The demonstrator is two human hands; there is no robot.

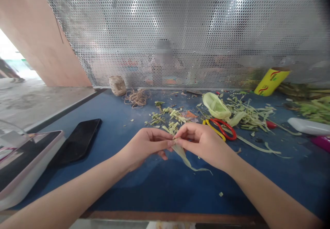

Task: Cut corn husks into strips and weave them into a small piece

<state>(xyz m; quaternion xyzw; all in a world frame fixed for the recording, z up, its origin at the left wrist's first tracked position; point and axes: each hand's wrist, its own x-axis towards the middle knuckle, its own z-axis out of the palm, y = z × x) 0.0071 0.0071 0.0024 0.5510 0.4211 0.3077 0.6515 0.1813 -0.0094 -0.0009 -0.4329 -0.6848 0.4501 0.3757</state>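
Near edge of the blue bench point(154, 191): a small pale scrap point(221, 194) lies just right of middle. Above the bench, in front of the wearer, a pale green husk strip point(182, 154) is pinched at its upper end between the fingertips of both hands, its tapering tail hanging free toward the right. Left hand point(152, 143) grips with thumb and forefinger, other fingers loosely curled; right hand point(199, 140) grips likewise, close against it.

At left, a white tray point(33, 175) with a pinkish rim holds a dark flat panel, a white piece and a cable; finer contents unclear. Just beside it, a black phone point(82, 138) lies flat.

Beyond the right hand, scissors point(234, 133) with red and yellow handles. Past them, a cup-shaped husk point(216, 107) lies tilted, hollow showing, next to a heap of shredded strips point(254, 114).

Farther back, left: tangled twine point(138, 98) beside an off-white jar-like object point(117, 85), contents not readable. Back right: a tilted yellow cylinder point(272, 82), clear at its upper end; inside cannot be told. Behind all, a perforated metal screen point(180, 23).
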